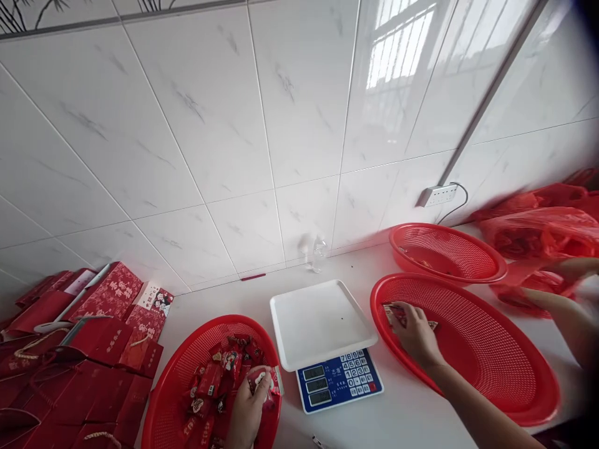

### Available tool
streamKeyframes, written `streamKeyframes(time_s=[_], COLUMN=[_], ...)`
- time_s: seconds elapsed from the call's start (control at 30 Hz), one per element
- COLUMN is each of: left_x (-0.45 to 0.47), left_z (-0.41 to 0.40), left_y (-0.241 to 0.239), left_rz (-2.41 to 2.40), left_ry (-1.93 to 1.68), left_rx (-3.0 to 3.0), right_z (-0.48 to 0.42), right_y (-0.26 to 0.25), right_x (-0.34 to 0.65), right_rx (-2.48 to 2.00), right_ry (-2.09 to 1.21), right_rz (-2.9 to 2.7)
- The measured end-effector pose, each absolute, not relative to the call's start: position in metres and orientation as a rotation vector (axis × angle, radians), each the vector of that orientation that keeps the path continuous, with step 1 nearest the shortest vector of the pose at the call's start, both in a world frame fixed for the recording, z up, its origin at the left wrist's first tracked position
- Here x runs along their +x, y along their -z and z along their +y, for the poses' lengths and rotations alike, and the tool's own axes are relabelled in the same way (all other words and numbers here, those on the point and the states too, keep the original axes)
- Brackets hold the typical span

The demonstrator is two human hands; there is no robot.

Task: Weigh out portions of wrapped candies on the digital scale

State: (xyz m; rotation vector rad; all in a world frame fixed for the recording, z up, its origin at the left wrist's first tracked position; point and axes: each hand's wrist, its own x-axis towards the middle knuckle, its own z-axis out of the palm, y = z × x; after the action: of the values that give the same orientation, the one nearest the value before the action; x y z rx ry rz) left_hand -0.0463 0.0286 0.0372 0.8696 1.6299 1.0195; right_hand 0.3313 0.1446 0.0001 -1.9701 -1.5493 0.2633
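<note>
My left hand [248,408] is closed on a red candy packet [266,381] at the right side of a red plastic basket [161,380]. Several red wrapped packets [210,379] lie heaped in that basket. Over the left end of a larger red basket [505,355], my right hand [416,333] has its fingers curled round a small wrapped packet [390,313], mostly hidden by the hand. Between the two baskets stands a digital scale with a white tray [322,321] and a blue keypad panel [340,379].
Red gift boxes [98,349] crowd the left side. Another red basket [449,249] stands at the back right. Beyond it, another person's arms [556,305] reach into red plastic bags [538,231]. A clear bottle [319,254] and a power strip [438,195] are by the tiled wall.
</note>
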Motion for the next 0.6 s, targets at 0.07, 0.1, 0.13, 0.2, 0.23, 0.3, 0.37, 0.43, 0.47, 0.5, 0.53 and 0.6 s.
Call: streamKeyframes(time_s=[0.07, 0.1, 0.13, 0.2, 0.23, 0.3, 0.37, 0.43, 0.47, 0.5, 0.53, 0.6], left_x=[-0.033, -0.024, -0.014, 0.007, 0.018, 0.035, 0.045, 0.048, 0.047, 0.045, 0.042, 0.038], left_z=[0.041, 0.050, 0.059, 0.081, 0.092, 0.114, 0.133, 0.146, 0.151, 0.155, 0.157, 0.160], left_y=[-0.044, -0.047, -0.051, -0.058, -0.060, -0.061, -0.056, -0.048, -0.043, -0.039, -0.034, -0.027], left_rz=[1.565, 1.522, 1.481, 1.401, 1.370, 1.314, 1.373, 1.477, 1.521, 1.555, 1.580, 1.632], left_ry=[-1.007, -1.003, -1.003, -0.990, -0.974, -0.904, -0.813, -0.748, -0.728, -0.719, -0.714, -0.705], left_rx=[0.901, 0.914, 0.926, 0.975, 1.002, 1.103, 1.238, 1.337, 1.362, 1.370, 1.367, 1.366], right_z=[0.134, 0.128, 0.124, 0.116, 0.114, 0.111, 0.109, 0.106, 0.104, 0.102, 0.099, 0.094], right_y=[0.004, 0.007, 0.009, 0.014, 0.015, 0.016, 0.016, 0.014, 0.014, 0.013, 0.013, 0.012], right_x=[0.356, 0.364, 0.367, 0.366, 0.362, 0.350, 0.339, 0.331, 0.329, 0.327, 0.326, 0.325], right_rx=[-2.089, -2.129, -2.145, -2.119, -2.085, -2.011, -1.952, -1.900, -1.880, -1.870, -1.868, -1.888], right_ry=[-0.161, -0.114, -0.078, -0.064, -0.086, -0.143, -0.190, -0.227, -0.247, -0.272, -0.300, -0.356], right_rz=[-1.522, -1.522, -1.523, -1.523, -1.527, -1.535, -1.558, -1.605, -1.627, -1.640, -1.644, -1.642])
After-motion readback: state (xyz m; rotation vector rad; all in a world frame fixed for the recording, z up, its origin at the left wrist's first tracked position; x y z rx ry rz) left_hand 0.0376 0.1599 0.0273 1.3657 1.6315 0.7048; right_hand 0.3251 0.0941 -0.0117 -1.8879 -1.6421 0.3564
